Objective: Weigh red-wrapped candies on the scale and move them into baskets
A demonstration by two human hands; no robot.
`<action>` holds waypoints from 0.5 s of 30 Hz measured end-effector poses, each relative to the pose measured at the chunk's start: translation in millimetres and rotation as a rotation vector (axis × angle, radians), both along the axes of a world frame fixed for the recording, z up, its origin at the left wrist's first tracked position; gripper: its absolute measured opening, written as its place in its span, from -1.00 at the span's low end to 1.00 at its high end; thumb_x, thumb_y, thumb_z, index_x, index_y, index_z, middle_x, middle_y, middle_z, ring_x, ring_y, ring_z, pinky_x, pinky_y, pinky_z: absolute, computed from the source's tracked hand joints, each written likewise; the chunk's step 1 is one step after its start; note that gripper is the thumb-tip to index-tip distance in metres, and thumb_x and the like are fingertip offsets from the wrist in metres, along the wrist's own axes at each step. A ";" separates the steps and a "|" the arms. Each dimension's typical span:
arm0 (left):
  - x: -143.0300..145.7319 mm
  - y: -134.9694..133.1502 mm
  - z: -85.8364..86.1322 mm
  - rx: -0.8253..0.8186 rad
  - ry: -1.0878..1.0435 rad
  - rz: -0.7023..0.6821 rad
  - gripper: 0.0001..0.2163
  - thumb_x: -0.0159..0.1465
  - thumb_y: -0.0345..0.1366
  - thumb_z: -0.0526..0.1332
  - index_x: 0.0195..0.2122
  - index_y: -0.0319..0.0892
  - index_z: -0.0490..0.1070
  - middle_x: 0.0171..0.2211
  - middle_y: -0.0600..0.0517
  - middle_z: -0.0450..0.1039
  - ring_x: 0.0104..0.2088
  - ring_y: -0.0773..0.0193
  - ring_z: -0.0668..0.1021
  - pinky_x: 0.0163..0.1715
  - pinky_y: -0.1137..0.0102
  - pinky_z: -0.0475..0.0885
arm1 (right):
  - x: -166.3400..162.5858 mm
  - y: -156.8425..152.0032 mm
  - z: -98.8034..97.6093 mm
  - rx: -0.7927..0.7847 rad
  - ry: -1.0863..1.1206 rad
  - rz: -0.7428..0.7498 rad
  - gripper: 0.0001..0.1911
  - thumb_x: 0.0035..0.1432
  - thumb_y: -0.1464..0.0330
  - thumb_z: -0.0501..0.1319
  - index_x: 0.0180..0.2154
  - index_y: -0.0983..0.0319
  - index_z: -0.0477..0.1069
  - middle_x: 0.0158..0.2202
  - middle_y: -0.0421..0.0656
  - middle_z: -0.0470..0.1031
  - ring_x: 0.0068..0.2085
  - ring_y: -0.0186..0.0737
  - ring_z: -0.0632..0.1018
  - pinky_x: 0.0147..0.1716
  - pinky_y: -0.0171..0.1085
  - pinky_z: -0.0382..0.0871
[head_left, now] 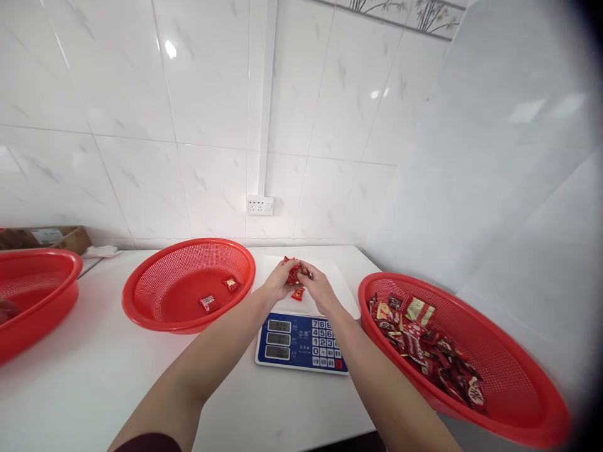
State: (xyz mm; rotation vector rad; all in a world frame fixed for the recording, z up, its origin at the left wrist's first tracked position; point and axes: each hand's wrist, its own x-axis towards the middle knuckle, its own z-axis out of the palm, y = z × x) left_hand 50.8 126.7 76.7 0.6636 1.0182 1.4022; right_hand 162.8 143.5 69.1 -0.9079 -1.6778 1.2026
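My left hand and my right hand come together above the white pan of a digital scale. Between them they clasp several red-wrapped candies, partly covered by my fingers. One more small red candy packet shows just below my hands, over the pan; whether it touches a hand I cannot tell. The scale's blue panel, with three displays and a keypad, faces me, and my right forearm covers part of its keys.
Left of the scale, a red basket holds two wrapped candies. To the right, another red basket contains many wrapped snacks. A third red basket and a cardboard box are at far left. A socket is on the tiled wall.
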 end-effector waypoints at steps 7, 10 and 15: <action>-35.9 -18.6 9.0 0.025 0.145 0.106 -0.68 0.08 -0.41 0.28 -0.14 -0.12 0.27 -0.39 0.12 0.42 -0.43 0.37 0.52 -0.40 0.39 0.46 | -30.4 -14.5 3.8 0.197 -0.138 0.214 -0.07 0.08 0.51 0.04 0.29 0.12 -0.55 0.29 -0.05 0.07 0.26 -0.30 0.16 0.15 -0.11 0.13; -65.3 -34.8 18.4 0.068 0.260 0.213 -0.66 0.03 -0.42 0.28 -0.17 -0.08 0.26 -0.36 0.12 0.45 -0.39 0.35 0.54 -0.38 0.41 0.46 | -41.0 -22.5 10.6 0.347 -0.204 0.215 -0.08 0.11 0.43 0.07 0.30 0.11 -0.54 0.32 -0.04 -0.06 0.27 -0.25 0.11 0.16 -0.09 0.10; -134.9 -70.8 29.9 0.002 0.587 0.342 -0.48 -0.09 -0.42 0.34 -0.07 -0.11 0.26 -0.24 -0.01 0.47 -0.24 0.14 0.55 -0.25 0.26 0.46 | -23.3 -15.9 11.2 0.424 -0.722 0.117 -0.35 0.12 0.36 0.12 0.25 0.18 0.05 0.27 -0.05 0.10 0.28 -0.05 0.06 0.18 -0.02 0.02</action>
